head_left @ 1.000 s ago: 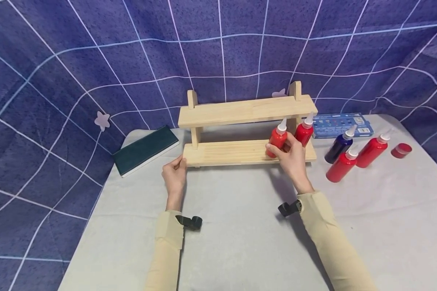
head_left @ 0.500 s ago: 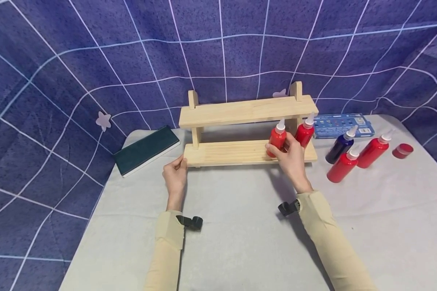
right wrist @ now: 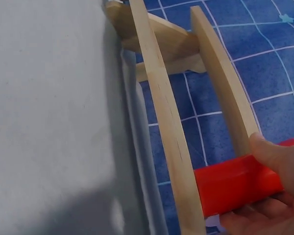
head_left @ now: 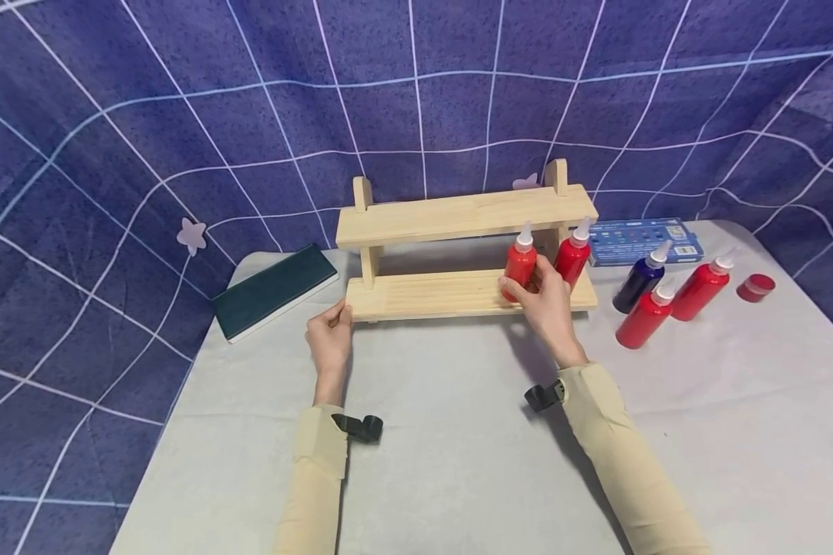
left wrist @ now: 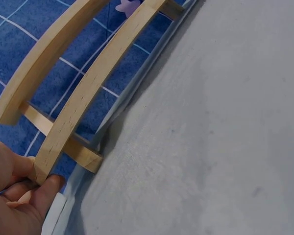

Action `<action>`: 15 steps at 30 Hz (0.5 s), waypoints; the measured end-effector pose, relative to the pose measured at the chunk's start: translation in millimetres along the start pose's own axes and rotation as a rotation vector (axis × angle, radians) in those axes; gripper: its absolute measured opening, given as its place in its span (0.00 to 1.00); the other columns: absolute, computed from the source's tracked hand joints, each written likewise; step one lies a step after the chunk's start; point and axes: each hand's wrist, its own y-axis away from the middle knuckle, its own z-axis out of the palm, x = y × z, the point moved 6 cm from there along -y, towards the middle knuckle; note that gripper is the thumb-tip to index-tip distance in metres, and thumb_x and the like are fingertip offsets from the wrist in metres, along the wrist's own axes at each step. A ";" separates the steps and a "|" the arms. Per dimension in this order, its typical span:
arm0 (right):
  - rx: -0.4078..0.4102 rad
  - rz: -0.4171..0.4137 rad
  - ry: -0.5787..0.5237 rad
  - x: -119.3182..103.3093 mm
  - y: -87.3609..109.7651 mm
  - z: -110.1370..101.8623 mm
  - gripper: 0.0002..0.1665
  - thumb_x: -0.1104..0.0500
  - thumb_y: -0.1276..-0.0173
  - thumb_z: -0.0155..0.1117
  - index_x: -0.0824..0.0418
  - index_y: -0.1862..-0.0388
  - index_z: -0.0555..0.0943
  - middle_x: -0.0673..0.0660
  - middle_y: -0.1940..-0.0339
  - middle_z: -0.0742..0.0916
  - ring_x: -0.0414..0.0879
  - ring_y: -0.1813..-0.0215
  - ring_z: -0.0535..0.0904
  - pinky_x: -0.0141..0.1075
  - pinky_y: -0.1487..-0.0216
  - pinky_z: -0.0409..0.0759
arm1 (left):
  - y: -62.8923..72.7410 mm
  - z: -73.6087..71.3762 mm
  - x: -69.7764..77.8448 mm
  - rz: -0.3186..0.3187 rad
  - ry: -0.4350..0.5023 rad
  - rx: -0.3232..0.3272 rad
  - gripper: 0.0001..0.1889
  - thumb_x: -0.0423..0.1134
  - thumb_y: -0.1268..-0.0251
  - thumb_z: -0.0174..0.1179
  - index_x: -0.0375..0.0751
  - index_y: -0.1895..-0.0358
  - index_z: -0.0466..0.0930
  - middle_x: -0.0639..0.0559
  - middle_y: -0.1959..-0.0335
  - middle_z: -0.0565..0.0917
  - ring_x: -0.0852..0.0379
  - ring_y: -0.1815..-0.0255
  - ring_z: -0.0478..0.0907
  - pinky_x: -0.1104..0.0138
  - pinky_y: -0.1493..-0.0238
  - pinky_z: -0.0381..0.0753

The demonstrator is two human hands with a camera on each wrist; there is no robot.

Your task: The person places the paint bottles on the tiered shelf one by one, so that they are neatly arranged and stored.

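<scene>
At far left, a dark green flat box (head_left: 274,291) lies slantwise on the cloth-covered tabletop (head_left: 423,432). Beside it, the left hand (head_left: 330,335) pinches the left end of the lower board, thumb below. The two-tier wooden shelf (head_left: 430,294) stands near the blue gridded curtain (head_left: 389,100). Toward the shelf's right end, a red bottle (head_left: 519,264) with a white nozzle stands upright, its base touching the lower board. The right hand (head_left: 550,310) grips this bottle between thumb and fingers. Just right, a second red bottle (head_left: 572,258) is at the board's end, its base partly hidden. Beyond the shelf lie a blue printed box (head_left: 639,240), a dark blue bottle (head_left: 639,285), two further red bottles (head_left: 643,320) and, furthest right, a small red round container (head_left: 756,287).
</scene>
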 end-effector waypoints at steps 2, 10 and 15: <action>-0.016 -0.007 -0.011 -2.2 0.7 -1.9 0.30 0.64 0.39 0.72 0.68 0.40 0.73 0.67 0.46 0.84 0.57 0.44 0.81 0.47 0.42 0.79 | 0.4 0.6 0.0 -0.001 -0.006 -0.002 0.14 0.34 0.31 0.59 0.33 0.46 0.82 0.35 0.54 0.86 0.47 0.56 0.86 0.84 0.69 0.77; -0.089 -0.008 -0.052 -35.7 7.6 -22.6 0.47 0.61 0.37 0.71 0.69 0.25 0.58 0.69 0.30 0.72 0.60 0.29 0.68 0.50 0.29 0.65 | 0.3 -1.2 -0.6 -0.003 0.012 -0.006 0.14 0.35 0.31 0.59 0.34 0.46 0.82 0.36 0.55 0.86 0.47 0.56 0.86 0.86 0.70 0.75; -0.058 -0.040 -0.043 -58.9 15.3 -47.1 0.49 0.61 0.37 0.72 0.66 0.23 0.56 0.67 0.27 0.68 0.59 0.27 0.65 0.48 0.28 0.64 | 0.5 1.1 0.0 -0.009 0.016 -0.010 0.14 0.34 0.31 0.59 0.33 0.46 0.82 0.35 0.54 0.86 0.47 0.56 0.85 0.86 0.70 0.76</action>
